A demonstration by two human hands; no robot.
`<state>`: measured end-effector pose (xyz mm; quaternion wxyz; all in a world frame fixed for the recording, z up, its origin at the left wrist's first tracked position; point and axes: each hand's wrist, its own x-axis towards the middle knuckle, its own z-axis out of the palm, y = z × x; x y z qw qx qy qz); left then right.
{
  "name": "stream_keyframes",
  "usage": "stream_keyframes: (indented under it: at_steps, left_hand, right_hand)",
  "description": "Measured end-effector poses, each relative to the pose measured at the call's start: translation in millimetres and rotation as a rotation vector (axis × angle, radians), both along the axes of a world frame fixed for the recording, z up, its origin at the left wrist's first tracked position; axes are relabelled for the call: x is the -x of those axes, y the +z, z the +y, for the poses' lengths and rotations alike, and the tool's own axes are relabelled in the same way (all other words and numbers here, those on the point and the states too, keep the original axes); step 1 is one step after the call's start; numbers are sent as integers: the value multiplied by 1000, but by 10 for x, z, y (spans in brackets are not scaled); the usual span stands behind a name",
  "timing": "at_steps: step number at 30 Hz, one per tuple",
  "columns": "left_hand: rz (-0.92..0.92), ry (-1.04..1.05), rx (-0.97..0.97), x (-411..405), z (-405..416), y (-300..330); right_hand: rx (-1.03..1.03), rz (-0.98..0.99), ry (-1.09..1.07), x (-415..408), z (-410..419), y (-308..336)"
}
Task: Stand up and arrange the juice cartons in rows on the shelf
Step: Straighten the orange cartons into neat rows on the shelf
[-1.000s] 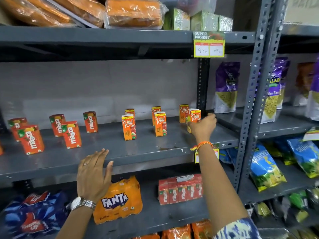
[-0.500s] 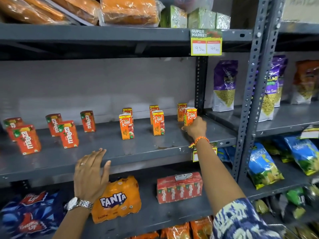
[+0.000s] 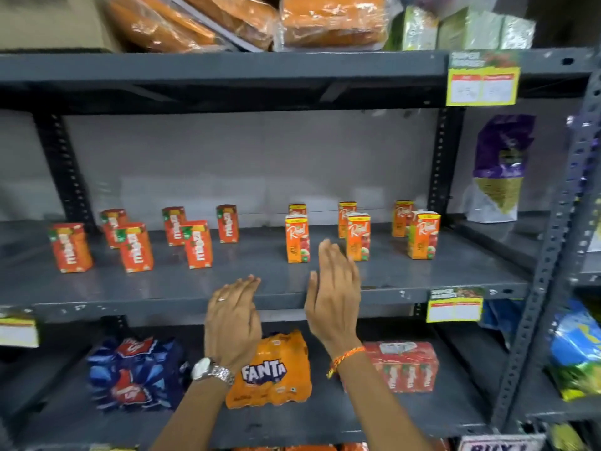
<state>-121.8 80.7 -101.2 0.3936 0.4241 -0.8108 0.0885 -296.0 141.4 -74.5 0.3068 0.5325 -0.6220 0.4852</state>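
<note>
Several orange Real juice cartons stand upright in two rows on the grey middle shelf [image 3: 422,281], the rightmost front one [image 3: 423,236] apart from my hands. Another front carton [image 3: 297,238] stands just left of my right hand's fingertips. On the left stand several red-orange Maaza cartons [image 3: 198,245], also upright in two rows. My right hand [image 3: 335,294] hovers open over the shelf's front edge, holding nothing. My left hand [image 3: 234,317], with a ring and a wristwatch, is open by the shelf's front lip.
Below are a Fanta pack [image 3: 271,369], a blue bottle pack [image 3: 136,372] and a red carton multipack [image 3: 405,366]. Price tags [image 3: 481,81] hang on the shelf edges. Snack bags [image 3: 499,167] fill the right-hand rack beyond the upright post [image 3: 559,242].
My right hand let go of the rightmost front Real carton and drew back left to the shelf's front edge. The view shifted left; my left hand stayed by the shelf lip.
</note>
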Motion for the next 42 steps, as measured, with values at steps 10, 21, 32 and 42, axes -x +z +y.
stream_keyframes:
  at_steps: [10,21,32,42]
  left_hand:
    - [268,-199,-177,-205,22,307]
    - [496,-216,-789,-900,-1545,949]
    - [390,-398,-824,-722,-1573,929]
    - [433,-447,-876,-787,-1499,953]
  right_hand:
    - [140,347,-238,-102,-402,-504]
    - [193,363,-294,-87,-523,-564]
    - [131,346,-285,-135,-449,-531]
    - [87,312,-275,-163,-418,-525]
